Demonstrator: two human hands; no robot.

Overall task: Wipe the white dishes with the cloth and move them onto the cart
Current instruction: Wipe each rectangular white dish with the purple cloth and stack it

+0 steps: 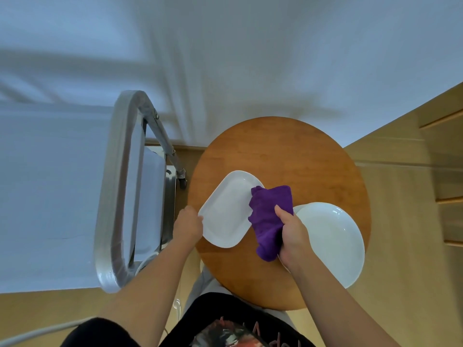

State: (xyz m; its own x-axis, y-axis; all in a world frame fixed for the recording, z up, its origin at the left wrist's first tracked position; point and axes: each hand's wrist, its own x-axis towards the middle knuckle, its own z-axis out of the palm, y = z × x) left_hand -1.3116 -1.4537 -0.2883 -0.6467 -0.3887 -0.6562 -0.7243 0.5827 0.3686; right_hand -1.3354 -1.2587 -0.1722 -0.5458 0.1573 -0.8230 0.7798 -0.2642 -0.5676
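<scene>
A white square dish (226, 211) with rounded corners is held over the left part of the round wooden table (288, 146). My left hand (188, 224) grips its left edge. My right hand (292, 236) grips a bunched purple cloth (269, 216), which presses against the dish's right edge. A white round plate (333, 241) lies on the table's right side, partly under my right hand and the cloth. The metal cart (120, 186) stands to the left of the table.
The cart has a thick silver handle frame (110, 221) and a pale tray surface (150, 201). A white wall fills the upper view. Wooden floor and wooden furniture (446, 196) lie to the right. My dark shirt shows at the bottom.
</scene>
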